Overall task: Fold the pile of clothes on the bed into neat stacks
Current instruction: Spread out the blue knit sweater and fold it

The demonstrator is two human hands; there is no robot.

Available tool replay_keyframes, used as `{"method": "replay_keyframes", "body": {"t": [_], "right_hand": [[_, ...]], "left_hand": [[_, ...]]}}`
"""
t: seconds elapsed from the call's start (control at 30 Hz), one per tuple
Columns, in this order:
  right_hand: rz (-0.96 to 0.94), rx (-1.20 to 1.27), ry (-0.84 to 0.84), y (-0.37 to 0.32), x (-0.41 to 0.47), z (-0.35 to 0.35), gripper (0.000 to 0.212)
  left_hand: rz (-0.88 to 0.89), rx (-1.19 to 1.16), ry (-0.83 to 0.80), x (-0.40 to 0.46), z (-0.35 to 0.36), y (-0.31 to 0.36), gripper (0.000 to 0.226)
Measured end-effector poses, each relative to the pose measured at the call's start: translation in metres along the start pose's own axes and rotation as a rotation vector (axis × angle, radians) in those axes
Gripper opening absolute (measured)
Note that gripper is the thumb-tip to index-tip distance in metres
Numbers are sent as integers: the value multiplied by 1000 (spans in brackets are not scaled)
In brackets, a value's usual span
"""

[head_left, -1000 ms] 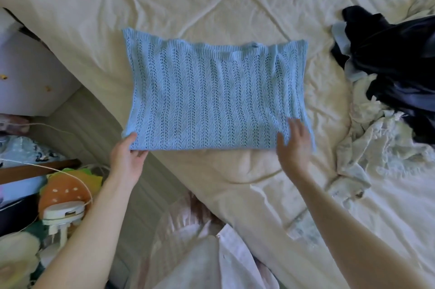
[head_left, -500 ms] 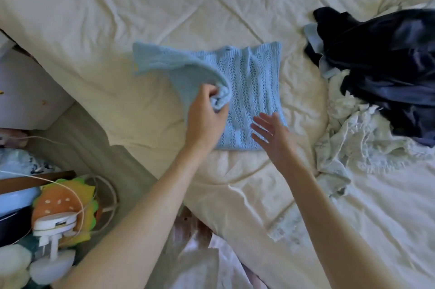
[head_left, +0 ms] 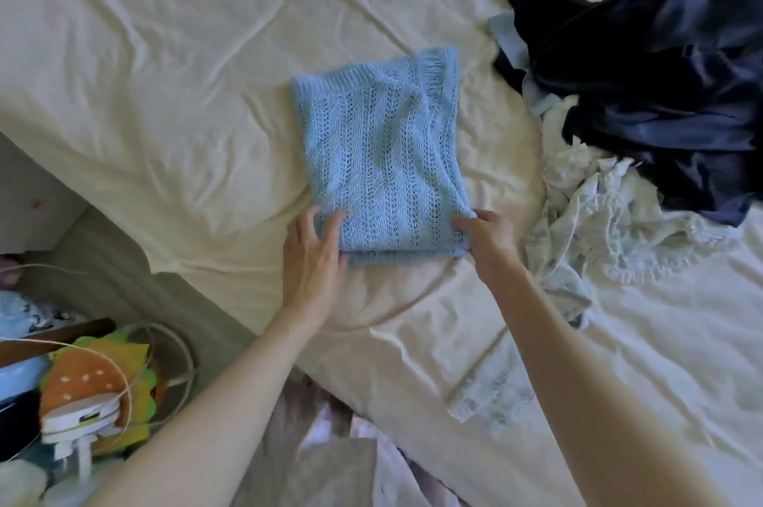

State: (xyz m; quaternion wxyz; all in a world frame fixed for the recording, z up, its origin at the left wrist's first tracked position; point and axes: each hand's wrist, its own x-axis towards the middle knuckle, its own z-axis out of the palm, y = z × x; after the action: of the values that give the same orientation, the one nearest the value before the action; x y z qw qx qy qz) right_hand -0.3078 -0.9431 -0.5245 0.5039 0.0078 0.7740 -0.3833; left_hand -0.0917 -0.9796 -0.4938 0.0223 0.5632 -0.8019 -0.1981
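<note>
A light blue knitted top (head_left: 382, 151) lies folded in half on the cream bedcover (head_left: 165, 64), a narrow upright rectangle. My left hand (head_left: 316, 254) grips its near left corner, thumb under the edge and fingers on top. My right hand (head_left: 487, 236) pinches the near right corner. To the right lies the unfolded pile: a dark navy satin garment (head_left: 660, 77) on top and a crumpled white lace-trimmed garment (head_left: 598, 217) below it.
The bed's corner drops to a grey floor (head_left: 136, 292) at lower left. There, a burger-shaped plush (head_left: 82, 387), a small white fan (head_left: 78, 428) and a cable lie together. A white cabinet (head_left: 29, 201) stands at the left edge.
The blue top was spread wide; my left hand carried its left half over onto the right half. Both hands now hold the near corners of the folded piece.
</note>
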Motion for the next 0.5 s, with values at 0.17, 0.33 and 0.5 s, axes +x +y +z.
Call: {"method": "replay_keyframes", "body": {"t": [0.17,0.33,0.5], "right_hand": [[-122,-69,169,6,1,-16,19],[87,-105,93,20,7,-27,22],[228,145,-61,18,5,-32,17]], "left_hand": [[181,-43,11,-14,12,-11,35],[84,-191,0,-34,33,-17,32],[-585,-883,-42,-11,36,-24,31]]}}
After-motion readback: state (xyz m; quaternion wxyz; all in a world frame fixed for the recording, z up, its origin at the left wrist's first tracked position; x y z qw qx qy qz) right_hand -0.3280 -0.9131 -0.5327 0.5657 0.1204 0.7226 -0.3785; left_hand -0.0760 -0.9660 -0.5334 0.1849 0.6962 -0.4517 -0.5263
